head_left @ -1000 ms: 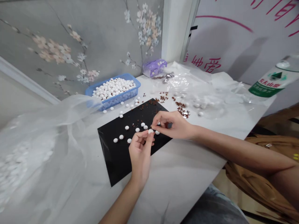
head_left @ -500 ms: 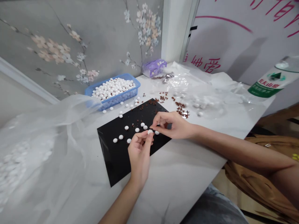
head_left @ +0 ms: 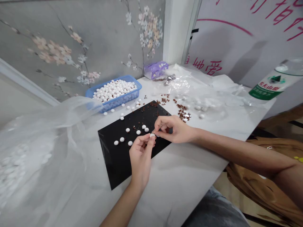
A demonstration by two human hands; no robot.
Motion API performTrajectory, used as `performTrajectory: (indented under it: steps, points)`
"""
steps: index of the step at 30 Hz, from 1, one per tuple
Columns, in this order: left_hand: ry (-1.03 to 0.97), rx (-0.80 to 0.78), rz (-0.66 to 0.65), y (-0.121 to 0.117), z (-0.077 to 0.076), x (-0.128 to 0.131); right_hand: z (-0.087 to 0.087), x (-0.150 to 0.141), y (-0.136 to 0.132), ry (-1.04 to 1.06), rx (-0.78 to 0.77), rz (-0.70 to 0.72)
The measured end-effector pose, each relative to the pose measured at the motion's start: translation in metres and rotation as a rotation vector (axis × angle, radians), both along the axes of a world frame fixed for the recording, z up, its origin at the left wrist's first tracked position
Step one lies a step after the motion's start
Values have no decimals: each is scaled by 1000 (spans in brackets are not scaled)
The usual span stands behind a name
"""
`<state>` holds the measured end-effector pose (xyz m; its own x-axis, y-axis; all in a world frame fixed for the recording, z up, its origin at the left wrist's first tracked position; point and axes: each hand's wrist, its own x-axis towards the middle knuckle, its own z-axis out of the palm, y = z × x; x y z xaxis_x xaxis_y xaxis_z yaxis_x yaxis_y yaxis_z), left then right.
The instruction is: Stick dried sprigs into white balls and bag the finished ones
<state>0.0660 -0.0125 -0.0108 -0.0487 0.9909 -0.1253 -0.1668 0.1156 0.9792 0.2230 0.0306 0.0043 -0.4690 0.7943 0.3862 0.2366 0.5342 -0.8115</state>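
- Left hand point(head_left: 140, 157): fingers point(head_left: 149, 142) closed narrowly on a white bead point(head_left: 152, 135), over a black board point(head_left: 118, 164).
- Right hand point(head_left: 177, 130): fingertips point(head_left: 158, 132) pinched against it from the right.
- Position: between both hands, equally near; round, no long axis.

I see my left hand point(head_left: 140, 160) and right hand point(head_left: 176, 130) pinching one white bead point(head_left: 152, 135) together above a black board point(head_left: 123, 167); loose beads point(head_left: 128, 130) and brown bits point(head_left: 144, 108) lie on it, blue basket point(head_left: 118, 98) of beads behind.
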Motion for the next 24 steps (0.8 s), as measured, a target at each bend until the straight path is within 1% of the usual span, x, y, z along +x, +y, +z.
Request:
performTrajectory:
  steps: [6, 9, 11, 12, 13, 15, 16, 18, 20, 21, 24]
  points:
    - [17, 1, -2, 0, 1, 1, 1, 1, 0, -35, -3, -9]
    - [39, 13, -25, 0, 4, 3, 8, 5, 1, -70, 23, 26]
    - [96, 39, -69, 1, 7, 3, 14, 11, 5, -135, 62, 29]
    - [151, 67, -92, 2, 10, 1, 18, 15, 7, -183, 89, -2]
    - [227, 108, -107, 4, 14, -1, 22, 20, 11, -244, 118, -64]
    - [437, 208, -111, 10, 22, -10, 28, 34, 19, -406, 145, -255]
    - [567, 255, -103, 15, 26, -15, 30, 42, 23, -501, 133, -359]
    - [846, 322, -95, 27, 33, -29, 32, 60, 31, -673, 53, -522]
    - [1075, 358, -101, 40, 34, -44, 30, 78, 38, -787, -74, -600]
    - [1144, 368, -105, 47, 32, -51, 29, 85, 39, -839, -139, -612]
    - [1213, 408, -89, 64, 21, -68, 26, 96, 41, -925, -258, -548]
